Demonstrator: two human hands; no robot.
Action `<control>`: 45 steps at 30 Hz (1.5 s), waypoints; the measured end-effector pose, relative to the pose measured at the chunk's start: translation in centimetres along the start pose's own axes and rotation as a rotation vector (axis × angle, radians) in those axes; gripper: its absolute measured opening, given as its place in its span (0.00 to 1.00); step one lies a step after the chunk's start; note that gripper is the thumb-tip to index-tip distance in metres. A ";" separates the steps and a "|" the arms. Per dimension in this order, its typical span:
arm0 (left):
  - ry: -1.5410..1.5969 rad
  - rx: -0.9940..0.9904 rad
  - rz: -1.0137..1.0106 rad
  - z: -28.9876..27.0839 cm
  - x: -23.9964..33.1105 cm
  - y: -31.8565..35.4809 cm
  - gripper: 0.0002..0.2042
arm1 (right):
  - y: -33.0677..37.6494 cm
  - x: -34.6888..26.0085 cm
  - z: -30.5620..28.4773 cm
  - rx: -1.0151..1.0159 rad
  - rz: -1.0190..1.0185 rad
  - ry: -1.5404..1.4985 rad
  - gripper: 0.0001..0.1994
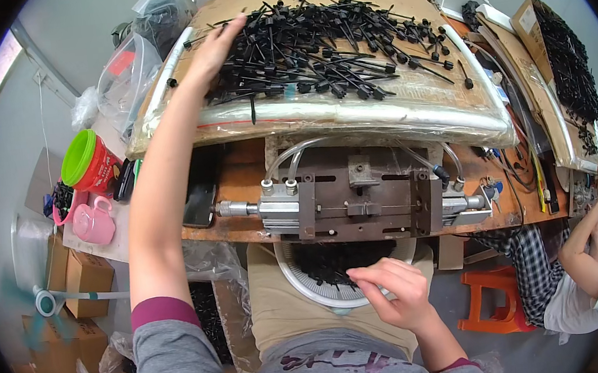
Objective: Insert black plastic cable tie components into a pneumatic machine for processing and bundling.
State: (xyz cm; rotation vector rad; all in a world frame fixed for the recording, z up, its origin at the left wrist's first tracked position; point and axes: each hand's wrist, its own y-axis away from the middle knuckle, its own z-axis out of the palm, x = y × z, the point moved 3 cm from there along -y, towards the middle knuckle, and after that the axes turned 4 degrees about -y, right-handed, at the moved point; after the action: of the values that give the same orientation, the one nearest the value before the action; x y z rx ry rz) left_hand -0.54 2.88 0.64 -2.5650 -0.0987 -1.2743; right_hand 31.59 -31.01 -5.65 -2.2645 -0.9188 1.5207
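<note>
My left hand [216, 53] reaches over the cardboard tray [407, 102], its fingers stretched out along the left side of a heap of black cable ties [320, 38] with chunky heads. I see nothing held in it. Close to my body, my right hand [398, 292] is pinched over the rim of a white plastic basket [297, 289]. Whatever lies between its fingertips is too small to make out. More black pieces [328, 260] lie in the basket on my lap. Between tray and basket sits a metal fixture [366, 205] with a small block at its middle.
Air cylinders [280, 210] with clear hoses flank the fixture. A dark phone-like slab [202, 197] lies left of it. Further left stand a red tub [96, 164] with a green rim and a pink cup [93, 221]. A co-worker [593, 279] sits at right beside an orange stool [490, 301].
</note>
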 end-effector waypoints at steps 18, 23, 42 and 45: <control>-0.292 -0.245 0.254 7.4 9.1 2.9 0.52 | -14.4 2.3 -7.7 0.173 0.028 0.416 0.06; -0.526 -0.273 0.283 4.0 10.3 3.2 0.42 | -21.4 5.5 -8.6 0.067 0.096 0.688 0.17; -0.611 -0.213 0.848 8.1 13.1 12.1 0.09 | -23.7 8.7 -11.1 -0.500 0.302 0.902 0.12; -0.526 -0.072 0.971 7.5 12.9 12.8 0.09 | -23.7 8.5 -10.9 -0.520 0.276 0.949 0.13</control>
State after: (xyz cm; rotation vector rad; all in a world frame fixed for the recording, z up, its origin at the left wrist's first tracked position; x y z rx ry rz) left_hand 15.44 -8.12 3.77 -2.3707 0.9652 -0.2439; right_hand 35.12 -6.13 5.32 -3.0651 -0.7455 0.1021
